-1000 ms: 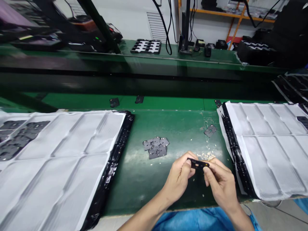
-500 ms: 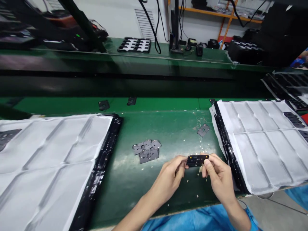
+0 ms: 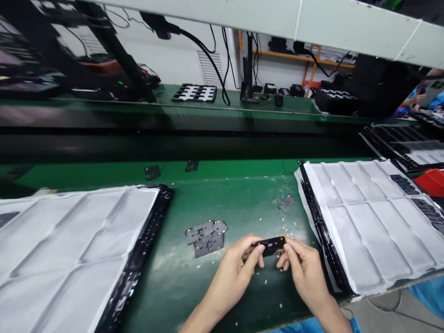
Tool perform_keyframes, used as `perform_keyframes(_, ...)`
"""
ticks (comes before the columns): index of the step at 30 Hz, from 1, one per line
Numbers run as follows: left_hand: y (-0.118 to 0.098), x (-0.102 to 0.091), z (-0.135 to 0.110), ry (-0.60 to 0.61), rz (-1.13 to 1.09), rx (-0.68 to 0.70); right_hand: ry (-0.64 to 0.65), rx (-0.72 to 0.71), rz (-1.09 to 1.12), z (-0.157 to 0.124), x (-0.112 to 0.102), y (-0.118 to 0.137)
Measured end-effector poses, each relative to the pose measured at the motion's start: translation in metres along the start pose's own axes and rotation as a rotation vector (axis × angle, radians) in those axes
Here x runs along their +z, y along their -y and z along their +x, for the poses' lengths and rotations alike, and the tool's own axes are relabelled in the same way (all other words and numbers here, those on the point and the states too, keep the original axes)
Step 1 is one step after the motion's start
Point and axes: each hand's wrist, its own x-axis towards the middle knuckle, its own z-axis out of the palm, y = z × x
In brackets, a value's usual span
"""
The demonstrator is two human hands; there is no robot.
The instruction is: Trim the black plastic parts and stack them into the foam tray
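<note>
Both my hands hold one small flat black part [image 3: 271, 244] just above the green bench. My left hand [image 3: 236, 269] pinches its left end with fingers curled. My right hand [image 3: 301, 269] pinches its right end. A small heap of flat grey parts [image 3: 206, 232] lies on the bench a little left of my left hand. One more grey part [image 3: 286, 203] lies alone beyond my right hand. Tiny pale crumbs are scattered on the bench around my hands.
A white-lined black tray [image 3: 145, 240] lies on the left, another white-lined tray [image 3: 324, 236] on the right with dark parts [image 3: 419, 199] at its far end. Two dark parts [image 3: 152, 172] sit farther back. A conveyor, cables and a filled tray [image 3: 195, 92] lie behind.
The view has tilted up and shifted right, so everything sits lower and further left in the picture. My hands keep hold of the black part and have turned it slightly.
</note>
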Motion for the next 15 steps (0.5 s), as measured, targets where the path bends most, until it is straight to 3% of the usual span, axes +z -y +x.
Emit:
perform_keyframes(3, 0.000, -0.006, -0.002, -0.057, -0.105, -0.078, -0.032, -0.035, -0.105, -0.003, -0.009, -0.005)
perform_keyframes(6, -0.007, -0.008, -0.006, -0.033, -0.183, -0.102, -0.042, -0.075, -0.187, -0.003, -0.013, 0.003)
perform_keyframes(11, -0.021, -0.001, -0.013, 0.005, -0.271, -0.121, 0.076, -0.005, 0.122, -0.001, -0.005, 0.027)
perform_keyframes(15, -0.020, 0.004, -0.020, -0.023, -0.287, -0.104, 0.083, 0.050, 0.280, -0.006, 0.001, 0.036)
